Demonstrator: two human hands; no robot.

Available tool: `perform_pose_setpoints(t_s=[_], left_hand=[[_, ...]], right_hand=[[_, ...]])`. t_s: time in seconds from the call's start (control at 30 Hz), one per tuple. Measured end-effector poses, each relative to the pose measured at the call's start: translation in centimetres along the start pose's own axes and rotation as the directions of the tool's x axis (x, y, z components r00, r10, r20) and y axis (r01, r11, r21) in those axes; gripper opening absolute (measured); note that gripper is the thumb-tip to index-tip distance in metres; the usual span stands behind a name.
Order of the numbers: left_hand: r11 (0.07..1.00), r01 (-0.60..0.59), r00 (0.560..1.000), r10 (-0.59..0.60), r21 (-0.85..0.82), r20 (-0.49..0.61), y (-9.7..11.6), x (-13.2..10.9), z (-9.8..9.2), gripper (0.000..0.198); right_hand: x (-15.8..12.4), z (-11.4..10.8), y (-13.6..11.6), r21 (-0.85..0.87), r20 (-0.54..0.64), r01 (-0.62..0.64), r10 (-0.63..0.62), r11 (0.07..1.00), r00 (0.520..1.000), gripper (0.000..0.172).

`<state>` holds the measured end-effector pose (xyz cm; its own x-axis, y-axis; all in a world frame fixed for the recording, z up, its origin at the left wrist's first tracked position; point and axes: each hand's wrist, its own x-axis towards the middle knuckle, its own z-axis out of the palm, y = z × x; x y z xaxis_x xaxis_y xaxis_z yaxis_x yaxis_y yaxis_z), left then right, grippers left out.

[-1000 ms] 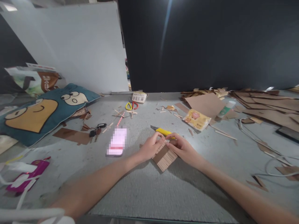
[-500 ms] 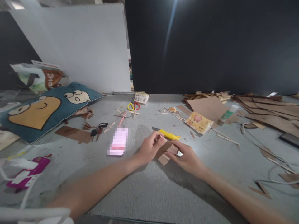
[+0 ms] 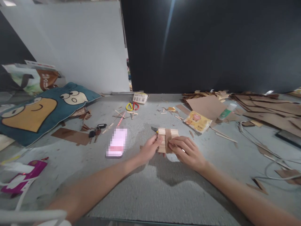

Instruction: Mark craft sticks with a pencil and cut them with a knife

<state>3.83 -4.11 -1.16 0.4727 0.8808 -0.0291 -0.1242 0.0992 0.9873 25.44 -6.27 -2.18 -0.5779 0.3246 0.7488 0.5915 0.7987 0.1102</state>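
Note:
Above the table, a block of stacked flat wooden sticks (image 3: 161,141) has a brown cardboard strip (image 3: 168,139) running across its middle. My left hand (image 3: 151,147) grips the block by its left side, thumb on the front and some fingers beneath. The bent fingers of my right hand (image 3: 188,152) pinch at the strip's right edge, over the right part of the sticks. Behind the block lies a utility knife; little more than its blade (image 3: 154,129) shows, the yellow handle mostly hidden.
A phone (image 3: 117,142) lies left of my hands, with keys (image 3: 95,131) beyond it. Scissors (image 3: 132,106) and a small packet (image 3: 140,98) lie farther back. To the right are a yellow packet (image 3: 198,121), a glue stick (image 3: 227,112), cardboard sheets (image 3: 265,108) and cables (image 3: 251,138).
The block has been turned and raised, so its stick edges and the strip now face me. My right fingers have shifted onto the strip, and the knife's handle is now mostly covered.

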Motion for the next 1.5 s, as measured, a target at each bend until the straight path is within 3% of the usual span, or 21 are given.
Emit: perform_pose_setpoints(t_s=[0.07,0.13,0.2,0.3,0.4,0.5,0.67,0.83,1.0,1.23,1.4,1.5], left_hand=[[0.994,-0.062,0.994,0.070,0.086,-0.089,0.1,-0.3,0.1,0.062],[0.970,-0.141,0.972,0.174,0.200,-0.157,0.0,-0.5,0.1,0.054],[0.941,-0.170,0.959,0.226,0.293,-0.169,-0.3,-0.7,0.0,0.049],[0.920,-0.138,0.974,0.193,0.367,-0.116,-0.6,-1.0,-0.1,0.047],[0.860,-0.153,0.967,0.233,0.487,-0.107,-0.4,-1.2,-0.1,0.041],[0.813,-0.156,0.960,0.259,0.561,-0.107,-0.1,-1.2,0.0,0.038],[0.857,-0.129,0.980,0.188,0.498,-0.070,0.0,-1.1,0.1,0.041],[0.957,-0.056,0.996,0.073,0.283,-0.048,-0.3,-0.6,0.3,0.052],[0.988,0.022,0.991,-0.002,0.156,-0.132,-0.3,0.0,0.4,0.058],[0.948,-0.066,0.969,0.134,0.311,-0.205,-0.5,0.6,0.1,0.049],[0.903,-0.122,0.971,0.194,0.411,-0.138,-0.5,1.0,-0.1,0.051],[0.864,-0.135,0.959,0.237,0.485,-0.156,-0.6,0.9,-0.1,0.052]], right_hand=[[0.3,-0.2,-0.4,0.002,0.035,0.033,-0.033,0.999,0.999,0.027],[0.6,-0.5,-0.9,0.033,0.086,-0.019,0.016,0.999,0.996,0.023],[0.9,-0.7,-1.5,0.079,0.120,-0.163,0.153,0.983,0.981,0.039],[1.0,-0.3,-1.9,0.102,0.065,-0.412,0.408,0.905,0.911,0.054],[0.9,0.7,-2.0,0.093,-0.004,-0.535,0.537,0.840,0.843,0.042],[0.7,1.7,-1.9,0.150,-0.007,-0.572,0.579,0.807,0.815,0.028],[0.9,2.2,-1.8,0.235,0.001,-0.621,0.638,0.748,0.770,0.014],[1.1,2.3,-2.0,0.214,-0.020,-0.587,0.604,0.781,0.796,0.011],[1.2,2.2,-2.6,0.207,-0.033,-0.547,0.565,0.811,0.825,0.011],[1.4,1.9,-3.5,0.212,-0.019,-0.515,0.531,0.830,0.847,0.018],[1.3,2.2,-3.9,0.187,0.000,-0.479,0.487,0.858,0.873,0.015],[1.2,2.4,-4.1,0.181,0.012,-0.479,0.485,0.859,0.874,0.016]])
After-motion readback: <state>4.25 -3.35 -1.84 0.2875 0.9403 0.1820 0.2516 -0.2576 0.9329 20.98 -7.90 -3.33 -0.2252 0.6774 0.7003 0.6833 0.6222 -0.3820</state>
